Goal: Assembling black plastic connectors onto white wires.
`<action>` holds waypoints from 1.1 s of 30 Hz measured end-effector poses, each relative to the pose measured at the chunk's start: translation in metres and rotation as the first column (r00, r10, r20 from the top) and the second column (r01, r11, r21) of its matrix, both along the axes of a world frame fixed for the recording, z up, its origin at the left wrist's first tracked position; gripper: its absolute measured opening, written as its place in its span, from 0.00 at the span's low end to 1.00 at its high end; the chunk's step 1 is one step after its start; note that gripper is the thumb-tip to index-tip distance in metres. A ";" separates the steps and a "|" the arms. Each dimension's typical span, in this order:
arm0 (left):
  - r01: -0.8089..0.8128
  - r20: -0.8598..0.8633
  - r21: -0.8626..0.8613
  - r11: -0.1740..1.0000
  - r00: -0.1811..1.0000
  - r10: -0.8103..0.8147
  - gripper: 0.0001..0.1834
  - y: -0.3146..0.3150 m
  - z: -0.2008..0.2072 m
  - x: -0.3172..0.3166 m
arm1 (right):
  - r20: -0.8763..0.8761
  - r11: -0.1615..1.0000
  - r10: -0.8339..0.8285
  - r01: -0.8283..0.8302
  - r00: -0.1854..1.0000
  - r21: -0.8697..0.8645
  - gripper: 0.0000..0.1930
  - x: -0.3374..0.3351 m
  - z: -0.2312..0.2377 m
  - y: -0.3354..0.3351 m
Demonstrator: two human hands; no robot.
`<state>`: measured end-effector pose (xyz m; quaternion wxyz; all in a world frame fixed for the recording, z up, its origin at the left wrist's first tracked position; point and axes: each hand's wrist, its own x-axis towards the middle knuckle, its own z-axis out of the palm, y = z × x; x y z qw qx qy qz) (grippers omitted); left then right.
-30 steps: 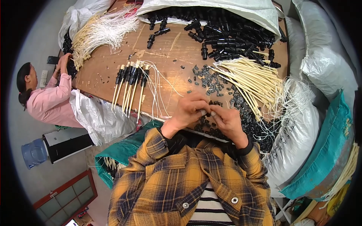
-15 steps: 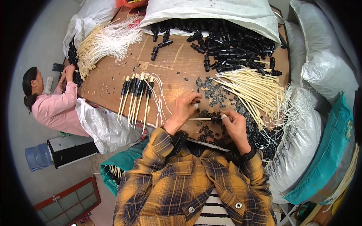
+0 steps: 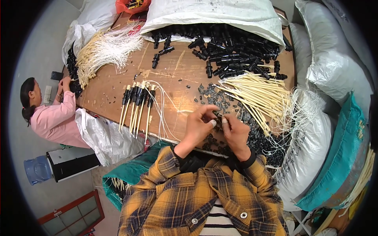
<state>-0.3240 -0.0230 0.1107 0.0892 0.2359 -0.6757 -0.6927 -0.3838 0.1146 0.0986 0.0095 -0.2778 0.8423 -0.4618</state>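
Note:
My left hand (image 3: 199,126) and my right hand (image 3: 237,133) meet over the near edge of the wooden table, fingertips close together. A cream stick (image 3: 185,111) pokes out to the left from behind my left hand, whose fingers are closed around it; its other part is hidden. My right thumb and finger pinch a small black piece (image 3: 219,115) between the two hands, a pale loop of cord at its tip. Small black plastic pieces (image 3: 214,143) lie scattered below and around my hands. Finished-looking sticks with black fittings (image 3: 138,94) and white cords lie to the left.
A bundle of cream sticks (image 3: 256,94) lies right of my hands, with tangled white cords (image 3: 303,110). A white sack (image 3: 212,15) spills black tubular fittings (image 3: 232,51) at the back. More sticks with cords (image 3: 104,53) lie far left, near a co-worker (image 3: 55,114) in pink.
My hands have come together, the right moving left towards the left. The cream stick, previously between them, now sticks out left of my left hand. The view has shifted slightly.

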 end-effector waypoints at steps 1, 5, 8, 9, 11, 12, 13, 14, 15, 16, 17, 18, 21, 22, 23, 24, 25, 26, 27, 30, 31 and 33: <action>-0.004 0.001 0.001 1.000 1.000 0.004 0.18 -0.002 -0.001 0.001 | -0.182 1.000 0.006 -0.002 0.983 0.025 0.05 0.000 0.001 -0.001; 0.077 -0.004 0.039 0.996 0.997 -0.076 0.11 -0.004 -0.008 0.000 | -0.273 0.998 0.065 -0.064 0.960 0.013 0.07 0.004 0.007 -0.001; 0.018 -0.091 -0.059 0.998 0.996 -0.024 0.09 -0.003 -0.003 0.000 | -0.219 0.995 0.080 -0.090 0.972 -0.039 0.09 0.004 0.004 0.001; 0.021 -0.088 -0.178 0.984 0.995 -0.037 0.09 -0.004 -0.002 0.001 | -0.216 0.995 0.081 -0.092 0.973 -0.038 0.09 0.005 0.004 0.004; 0.026 -0.082 -0.294 0.955 0.995 -0.052 0.09 -0.009 -0.002 0.002 | 0.030 0.977 0.181 -0.176 0.983 -0.119 0.09 0.006 0.003 0.009; 0.003 -0.125 -0.422 0.906 0.990 -0.062 0.12 -0.012 -0.003 0.003 | 0.033 0.977 0.180 -0.175 0.983 -0.118 0.09 0.004 0.003 0.013; -0.022 -0.167 -0.540 0.841 0.983 -0.081 0.15 -0.014 -0.005 0.002 | 0.321 0.952 0.220 -0.130 0.921 -0.279 0.09 0.001 0.005 0.017; -0.020 -0.161 -0.538 0.843 0.984 -0.079 0.15 -0.016 0.002 -0.001 | 0.571 0.910 0.292 -0.038 0.767 -0.414 0.10 -0.002 0.011 0.017; 0.043 -0.252 -0.609 0.792 0.937 -0.244 0.18 -0.018 0.011 -0.005 | 0.656 0.865 0.358 0.028 0.664 -0.501 0.10 -0.006 0.021 0.017; 0.086 -0.325 -0.682 0.727 0.854 -0.406 0.20 -0.017 0.021 -0.006 | 0.699 0.761 0.493 0.133 0.517 -0.635 0.09 -0.009 0.019 0.022; 0.087 -0.324 -0.679 0.729 0.856 -0.404 0.20 -0.017 0.025 -0.003 | 0.687 0.638 0.628 0.264 0.366 -0.724 0.09 -0.013 0.017 0.029; 0.276 -0.131 -0.672 0.687 0.869 -0.477 0.23 -0.018 0.028 -0.001 | 0.620 0.553 0.711 0.281 0.331 -0.784 0.10 -0.016 0.016 0.032; 0.400 -0.038 -0.565 0.721 0.861 -0.507 0.25 -0.025 0.024 0.003 | 0.672 0.849 0.346 0.086 0.655 -0.521 0.10 -0.013 0.041 0.025; 0.424 0.021 -0.534 0.731 0.871 -0.490 0.25 -0.029 0.025 0.003 | 0.486 0.879 0.332 -0.077 0.809 -0.471 0.13 -0.014 0.034 0.026; 0.445 0.080 -0.502 0.741 0.878 -0.473 0.24 -0.031 0.025 0.002 | 0.489 0.881 0.330 -0.076 0.808 -0.468 0.13 -0.014 0.031 0.031; 0.397 0.017 -0.605 0.690 0.873 -0.488 0.23 -0.031 0.023 0.001 | 0.151 0.955 0.293 -0.280 0.944 -0.103 0.14 -0.015 0.031 0.035; 0.397 0.017 -0.603 0.692 0.873 -0.487 0.23 -0.031 0.020 0.002 | -0.207 0.903 0.366 -0.293 0.907 0.316 0.15 -0.015 0.032 0.036; 0.415 0.055 -0.580 0.701 0.879 -0.474 0.23 -0.032 0.018 0.003 | -0.241 0.909 0.357 -0.276 0.903 0.311 0.15 -0.014 0.033 0.033; 0.429 0.094 -0.558 0.711 0.883 -0.460 0.23 -0.033 0.016 0.005 | -0.241 0.908 0.361 -0.281 0.901 0.310 0.15 -0.014 0.032 0.030; 0.324 0.021 -0.740 0.590 0.887 -0.461 0.23 -0.028 0.014 0.009 | 0.098 0.966 0.237 -0.245 0.966 0.078 0.12 -0.017 0.034 0.018; 0.317 0.025 -0.745 0.587 0.893 -0.450 0.23 -0.026 0.021 0.009 | 0.179 0.980 0.167 -0.184 0.970 0.083 0.12 -0.019 0.035 0.015; 0.302 0.120 -0.886 0.351 0.882 -0.455 0.23 -0.025 0.038 0.009 | 0.414 0.968 0.213 -0.248 0.885 0.031 0.12 -0.022 0.040 0.011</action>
